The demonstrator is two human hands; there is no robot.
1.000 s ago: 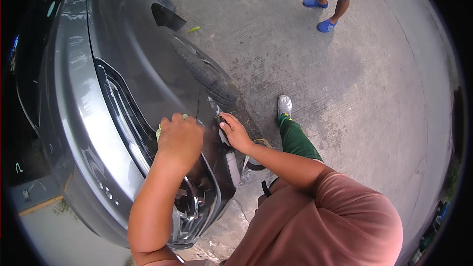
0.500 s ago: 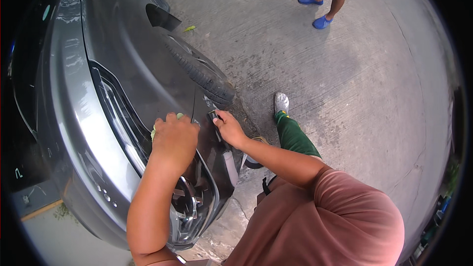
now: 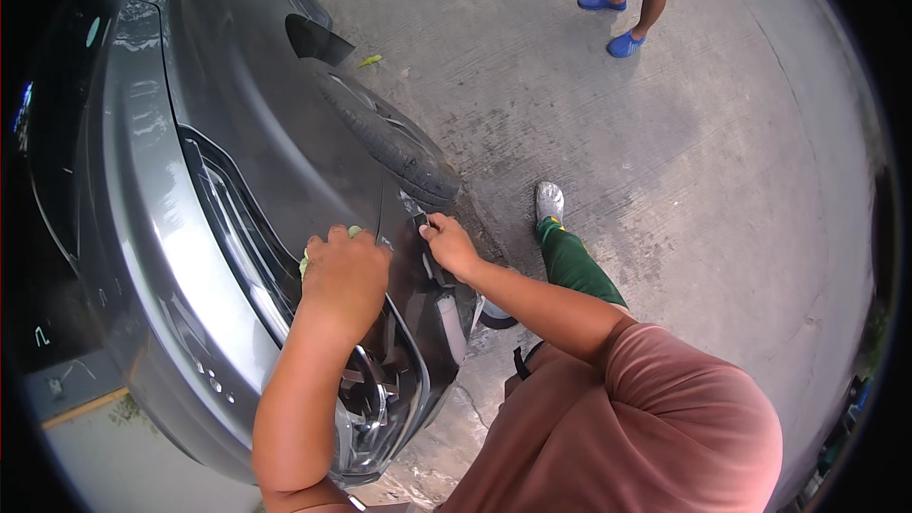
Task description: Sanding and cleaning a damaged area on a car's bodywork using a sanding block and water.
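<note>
My left hand (image 3: 344,275) is curled over a pale yellow-green cloth (image 3: 304,264), most of it hidden under the palm. It presses the cloth to the bodywork of a grey car (image 3: 256,123), between the headlight (image 3: 228,214) and the front bumper corner. To its right, my right hand (image 3: 449,244) pinches the edge of a black trim piece (image 3: 424,228) on that bumper corner, just below the front wheel (image 3: 399,147). The fingertips partly cover that edge, so the exact grip is hard to see.
A lamp recess with shiny parts (image 3: 370,404) lies below my left forearm. My foot in a grey shoe (image 3: 549,201) stands on the concrete (image 3: 722,180) to the right. Farther off stands another person in blue shoes (image 3: 624,44). A green leaf (image 3: 370,61) lies near the wheel.
The whole view has shifted slightly, so the car and hands appear a little farther right. Both hands stay at nearly the same places on the car.
</note>
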